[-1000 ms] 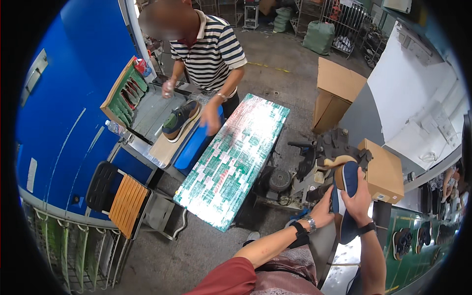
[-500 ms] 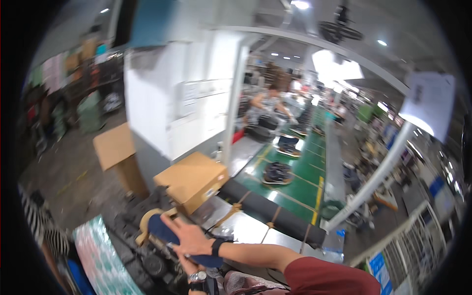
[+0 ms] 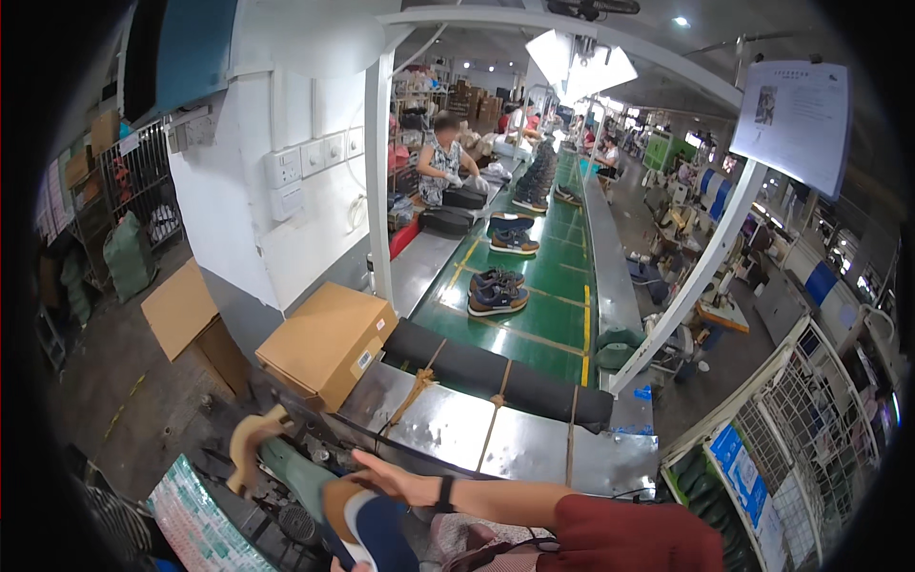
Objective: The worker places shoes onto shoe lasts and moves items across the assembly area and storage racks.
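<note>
Factory floor, green conveyor (image 3: pixel 534 315) ahead. Right hand (image 3: pixel 400 484) lies spread on a blue shoe (image 3: pixel 367 529) at the bottom edge; left hand unseen. Firmer two-handed hold would steady it.

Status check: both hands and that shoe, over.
Left hand flat on top of the blue shoe. Right hand barely in view at the bottom edge, grip unclear. Cardboard box beside it, conveyor belt ahead.
</note>
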{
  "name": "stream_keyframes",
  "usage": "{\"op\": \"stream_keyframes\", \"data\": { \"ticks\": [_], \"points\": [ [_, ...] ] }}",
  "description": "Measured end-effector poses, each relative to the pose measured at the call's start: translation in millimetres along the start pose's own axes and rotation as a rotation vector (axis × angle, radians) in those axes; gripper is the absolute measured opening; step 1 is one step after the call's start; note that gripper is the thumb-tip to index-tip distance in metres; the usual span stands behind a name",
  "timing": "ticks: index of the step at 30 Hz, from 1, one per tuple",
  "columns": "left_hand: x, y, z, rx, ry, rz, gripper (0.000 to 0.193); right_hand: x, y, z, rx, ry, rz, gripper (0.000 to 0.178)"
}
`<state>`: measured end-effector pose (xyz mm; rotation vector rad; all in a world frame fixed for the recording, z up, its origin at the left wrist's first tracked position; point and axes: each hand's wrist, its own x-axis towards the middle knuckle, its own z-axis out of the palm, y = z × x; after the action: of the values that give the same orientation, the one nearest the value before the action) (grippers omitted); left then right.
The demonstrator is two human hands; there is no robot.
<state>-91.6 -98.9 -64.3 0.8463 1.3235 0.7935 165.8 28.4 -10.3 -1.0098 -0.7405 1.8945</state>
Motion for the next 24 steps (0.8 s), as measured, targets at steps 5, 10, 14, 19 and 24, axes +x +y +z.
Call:
{"op": "stream_keyframes", "data": {
  "ticks": [5, 10, 14, 19, 24],
  "points": [
    [-50.9, -50.7, -55.7, 0.534, -0.054, 0.237, 0.088, 58.6, 27.6, 48.0, 0.478, -0.353, 0.271, 0.073],
    [-43.4, -42.4, -22.1, 0.515, 0.081, -0.062, 0.088, 33.6, 0.0, 23.4, 0.476, -0.412, 0.324, 0.061],
    [11.3, -24.0, 37.2, 0.747, 0.218, 0.105, 0.090, -3.0, -44.0, -37.3, 0.075, -0.515, -0.066, 0.103],
    [129.5, 35.7, 177.1, 0.911, 0.327, 0.425, 0.087, -69.2, -49.5, -199.2, -0.627, 0.184, -0.516, 0.122],
    [209.1, 32.1, 264.1, 1.128, 0.125, 0.502, 0.082, -145.5, -10.7, -293.4, -1.039, 0.804, -0.251, 0.104]
  ]
}}
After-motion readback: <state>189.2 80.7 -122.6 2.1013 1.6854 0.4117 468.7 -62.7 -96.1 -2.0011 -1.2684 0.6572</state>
